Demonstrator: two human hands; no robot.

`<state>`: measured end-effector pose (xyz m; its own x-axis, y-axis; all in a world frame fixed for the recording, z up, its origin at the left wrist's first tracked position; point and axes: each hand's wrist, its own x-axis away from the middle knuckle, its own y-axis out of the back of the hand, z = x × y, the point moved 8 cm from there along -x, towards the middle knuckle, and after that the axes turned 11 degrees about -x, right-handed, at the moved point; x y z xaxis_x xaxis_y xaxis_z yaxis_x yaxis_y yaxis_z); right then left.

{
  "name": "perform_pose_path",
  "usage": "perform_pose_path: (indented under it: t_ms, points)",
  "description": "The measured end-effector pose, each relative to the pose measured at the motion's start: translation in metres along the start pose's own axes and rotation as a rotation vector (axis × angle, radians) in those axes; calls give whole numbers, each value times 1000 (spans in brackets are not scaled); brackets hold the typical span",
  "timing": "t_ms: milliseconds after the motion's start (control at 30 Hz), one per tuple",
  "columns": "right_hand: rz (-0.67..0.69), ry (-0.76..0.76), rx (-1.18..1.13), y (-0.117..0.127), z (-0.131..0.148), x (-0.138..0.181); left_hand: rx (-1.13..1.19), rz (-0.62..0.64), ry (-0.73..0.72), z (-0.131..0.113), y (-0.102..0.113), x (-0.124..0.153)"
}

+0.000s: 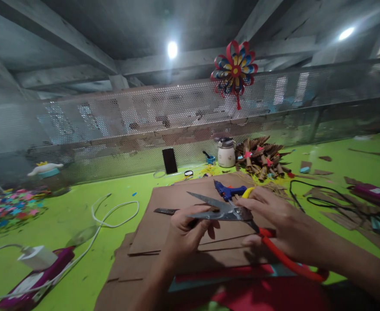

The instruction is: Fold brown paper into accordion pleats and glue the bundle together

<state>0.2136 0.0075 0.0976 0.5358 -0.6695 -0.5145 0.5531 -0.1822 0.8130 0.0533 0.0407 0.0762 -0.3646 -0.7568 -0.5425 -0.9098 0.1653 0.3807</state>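
My left hand [188, 229] is closed, pinching a narrow brown paper strip [166, 211] whose dark end sticks out to the left. Its other end lies between the parted blades of a large pair of scissors [232, 213]. Orange-handled, the scissors are gripped in my right hand [277, 220], blades pointing left, close to my left fingers. A yellow loop shows by my right fingers. Beneath both hands lie stacked brown cardboard sheets [144, 235]. Just beyond the scissors, a blue glue gun [229, 190] rests on the stack.
White cable [138, 209] and a purple power strip [63, 259] with a plugged-in adapter lie left. A phone [169, 160], a lidded jar [226, 153] and a brown paper-craft pile [261, 157] stand behind. Paper stars [11, 207] spread far left; black cable [326, 203] and scraps lie right.
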Motion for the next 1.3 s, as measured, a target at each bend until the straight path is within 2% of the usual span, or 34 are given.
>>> perform_pose_path:
  t_ms: [167,367,533,600,733,800,900,1000,1133,1300]
  points:
    - [-8,25,-26,-4,2,-1,-47,42,80,10,-5,1]
    - [-40,50,-47,-9,-1,-2,41,28,119,23,-7,-1]
    - [-74,91,-52,-10,-5,-2,120,33,146,23,-10,-3]
    - [-69,45,-22,-8,-14,-5,143,36,158,22,-11,-3]
    - [-76,-173,11,-2,-51,-10,206,-4,191,23,-8,-6]
    - [-91,-236,-31,-3,-67,-10,250,-14,225,24,-8,-7]
    - [-100,-263,-162,-11,-75,-9,304,-40,273,23,-7,-7]
    - [-115,-326,-356,-18,-67,-8,374,-77,292,24,-4,-7]
    - [-109,-367,-667,-25,-38,-13,498,-115,298,28,-1,-7]
    - [-138,-328,-689,-39,-4,-30,646,-264,326,31,12,-7]
